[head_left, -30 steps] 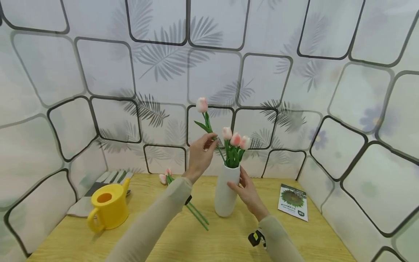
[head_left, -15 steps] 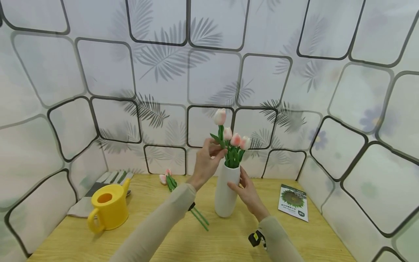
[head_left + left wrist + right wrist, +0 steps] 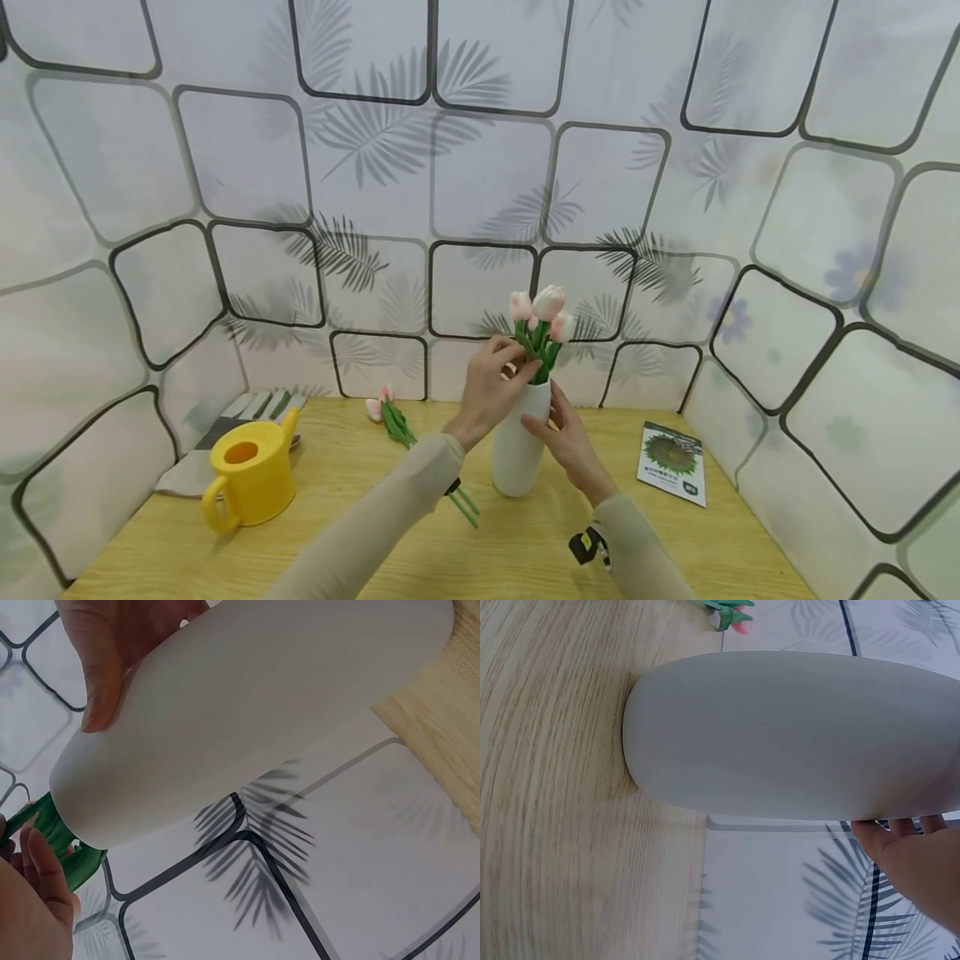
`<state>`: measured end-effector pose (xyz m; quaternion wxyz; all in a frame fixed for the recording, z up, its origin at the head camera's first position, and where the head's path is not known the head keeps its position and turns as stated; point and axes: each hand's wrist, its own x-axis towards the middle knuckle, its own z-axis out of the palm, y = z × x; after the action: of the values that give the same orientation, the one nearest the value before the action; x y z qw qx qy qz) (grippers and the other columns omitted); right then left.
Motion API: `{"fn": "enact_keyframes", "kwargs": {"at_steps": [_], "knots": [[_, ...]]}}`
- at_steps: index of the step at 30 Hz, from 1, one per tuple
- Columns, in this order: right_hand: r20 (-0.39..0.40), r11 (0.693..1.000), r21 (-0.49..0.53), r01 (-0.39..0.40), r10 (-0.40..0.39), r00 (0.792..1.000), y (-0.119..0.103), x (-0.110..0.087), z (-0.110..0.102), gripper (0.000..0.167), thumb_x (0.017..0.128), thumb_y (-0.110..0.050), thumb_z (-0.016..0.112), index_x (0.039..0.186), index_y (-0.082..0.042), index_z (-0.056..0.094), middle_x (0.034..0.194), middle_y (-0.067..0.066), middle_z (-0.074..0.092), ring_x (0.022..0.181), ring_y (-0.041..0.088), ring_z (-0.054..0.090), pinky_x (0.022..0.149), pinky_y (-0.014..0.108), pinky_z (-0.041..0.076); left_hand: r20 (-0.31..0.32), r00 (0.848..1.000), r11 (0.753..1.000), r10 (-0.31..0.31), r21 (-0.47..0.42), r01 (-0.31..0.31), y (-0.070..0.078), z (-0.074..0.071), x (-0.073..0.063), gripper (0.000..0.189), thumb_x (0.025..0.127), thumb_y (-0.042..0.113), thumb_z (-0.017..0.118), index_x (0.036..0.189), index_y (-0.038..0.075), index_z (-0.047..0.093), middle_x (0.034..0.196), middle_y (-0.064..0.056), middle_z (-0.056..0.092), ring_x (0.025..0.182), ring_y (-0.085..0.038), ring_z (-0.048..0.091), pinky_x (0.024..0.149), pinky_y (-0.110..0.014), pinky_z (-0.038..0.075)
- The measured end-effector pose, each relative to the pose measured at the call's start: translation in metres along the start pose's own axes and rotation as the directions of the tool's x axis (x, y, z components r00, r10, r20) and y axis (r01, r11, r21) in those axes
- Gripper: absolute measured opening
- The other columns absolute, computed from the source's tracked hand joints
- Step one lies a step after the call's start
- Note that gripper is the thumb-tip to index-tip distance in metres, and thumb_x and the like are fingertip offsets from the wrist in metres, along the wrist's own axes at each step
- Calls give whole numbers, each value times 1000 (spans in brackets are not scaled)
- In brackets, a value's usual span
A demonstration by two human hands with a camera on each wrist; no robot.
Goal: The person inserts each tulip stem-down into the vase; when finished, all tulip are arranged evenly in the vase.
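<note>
A tall white vase (image 3: 517, 454) stands upright on the table with several pink-and-white tulips (image 3: 521, 306) in it. My left hand (image 3: 491, 383) pinches another tulip (image 3: 549, 302) by its leafy stem, right at the vase mouth, its bloom among the others. In the left wrist view, that hand's fingers (image 3: 46, 874) lie against the green leaves (image 3: 52, 825) by the rim. My right hand (image 3: 566, 442) grips the vase's upper right side, thumb in front and fingers partly hidden behind. The right wrist view shows its fingers (image 3: 874, 836) against the vase wall.
Loose tulips (image 3: 393, 421) lie on the wooden table (image 3: 525, 558), partly under the left forearm. A yellow watering can (image 3: 255, 479) stands at the left before a grey-and-white folded cloth (image 3: 180, 475). A sunflower packet (image 3: 672, 462) lies at the right. Patterned walls enclose the table.
My left hand has moved right and down, bringing the tulip from above and left of the vase into the bunch, its stem lowering into the mouth. The right hand and vase have stayed still.
</note>
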<state>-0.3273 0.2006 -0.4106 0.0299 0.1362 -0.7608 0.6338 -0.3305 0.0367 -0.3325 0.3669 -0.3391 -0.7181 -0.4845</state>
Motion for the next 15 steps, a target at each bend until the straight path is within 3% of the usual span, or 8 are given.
{"fn": "enact_keyframes", "kwargs": {"at_steps": [8, 15], "knots": [[-12, 1000, -8, 13, -13, 1000, 0, -2, 0, 83, 96, -28, 65, 158, -31, 10, 162, 3, 22, 146, 35, 30, 112, 57, 36, 107, 994, 994, -11, 112, -1, -4, 6, -2, 13, 89, 16, 74, 95, 4, 77, 87, -4, 67, 66, -9, 58, 57, -14, 47], [4, 1000, -5, -15, 15, 1000, -18, -10, 2, 85, 96, -22, 65, 159, -21, 8, 164, 10, 18, 146, 40, 27, 111, 58, 36, 162, 986, 974, -43, 226, 5, -4, 10, -1, 7, 86, 14, 76, 87, 7, 77, 84, -3, 70, 67, -9, 59, 59, -17, 48]]}}
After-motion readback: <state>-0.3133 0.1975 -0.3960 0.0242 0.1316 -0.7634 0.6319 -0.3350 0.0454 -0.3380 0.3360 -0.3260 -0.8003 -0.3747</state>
